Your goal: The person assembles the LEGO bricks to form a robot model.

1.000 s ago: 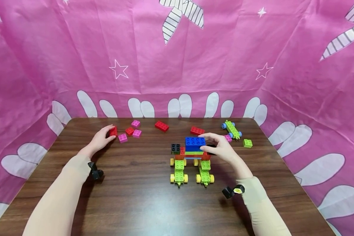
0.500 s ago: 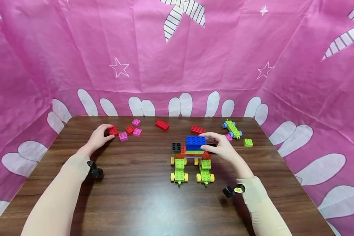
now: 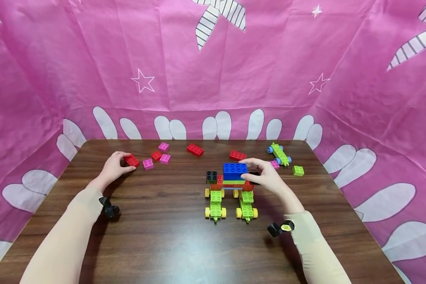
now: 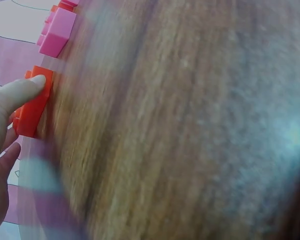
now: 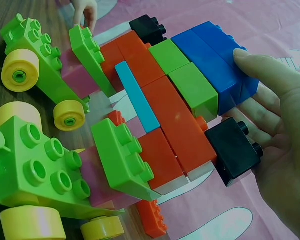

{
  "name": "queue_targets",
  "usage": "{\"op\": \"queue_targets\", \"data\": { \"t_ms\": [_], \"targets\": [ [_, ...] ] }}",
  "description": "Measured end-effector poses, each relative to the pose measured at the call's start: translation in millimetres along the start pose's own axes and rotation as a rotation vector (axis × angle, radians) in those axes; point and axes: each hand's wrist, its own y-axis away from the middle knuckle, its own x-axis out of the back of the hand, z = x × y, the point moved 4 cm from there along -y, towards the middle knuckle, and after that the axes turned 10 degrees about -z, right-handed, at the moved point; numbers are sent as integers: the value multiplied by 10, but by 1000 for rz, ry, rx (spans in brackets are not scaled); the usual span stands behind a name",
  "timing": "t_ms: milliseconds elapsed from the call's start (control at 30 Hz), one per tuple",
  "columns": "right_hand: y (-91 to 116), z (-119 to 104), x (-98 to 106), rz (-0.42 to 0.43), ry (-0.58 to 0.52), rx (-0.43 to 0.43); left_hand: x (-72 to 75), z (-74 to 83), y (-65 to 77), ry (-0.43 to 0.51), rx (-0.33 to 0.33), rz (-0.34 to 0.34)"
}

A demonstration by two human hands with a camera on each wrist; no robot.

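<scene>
At the table's far left, my left hand (image 3: 113, 169) pinches a red brick (image 3: 132, 160). In the left wrist view the thumb lies on one side of that brick (image 4: 36, 107), with fingers on the other side. Right of the middle stands a built brick model on two lime wheeled bases (image 3: 215, 211) with yellow wheels. Blue bricks (image 3: 235, 170) top it, above lime and red ones, and a black brick (image 3: 211, 177) sits at each end. My right hand (image 3: 267, 176) holds the blue bricks from the right, thumb on the near face (image 5: 230, 75), fingers behind.
Pink bricks (image 3: 148, 164) and a small red brick (image 3: 156, 156) lie beside the left hand. Two long red bricks (image 3: 195, 150) lie farther back. A lime base with blue wheels (image 3: 279, 154), a lime brick (image 3: 298, 170) and a pink brick (image 3: 275, 165) are at the right.
My left hand has shifted slightly left with the red brick, which has turned from nearly upright in view to slanted. The right hand and the model have stayed in place.
</scene>
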Motion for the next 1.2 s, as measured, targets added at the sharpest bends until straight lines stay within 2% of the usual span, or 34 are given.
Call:
{"op": "queue_targets", "data": {
  "t_ms": [167, 333, 467, 600, 867, 1000, 1200],
  "targets": [
    [-13, 2, 7, 4, 9, 6, 10, -16, 50, -9, -3, 34],
    [-24, 3, 14, 5, 2, -5, 45, -48, 88, 11, -14, 36],
    [-22, 13, 8, -2, -4, -2, 77, -55, 90, 48, -64, -1],
    [-13, 15, 8, 0, -1, 2, 82, -35, 73, 41, -107, -67],
    [-2, -4, 6, 3, 9, -8, 32, 6, 29, 9, -77, -191],
    [-1, -6, 8, 6, 7, -13, 12, 26, -4, -3, -90, -210],
    [0, 6, 9, 7, 10, -11, -19, 11, -14, -16, -104, -194]
  ]
}}
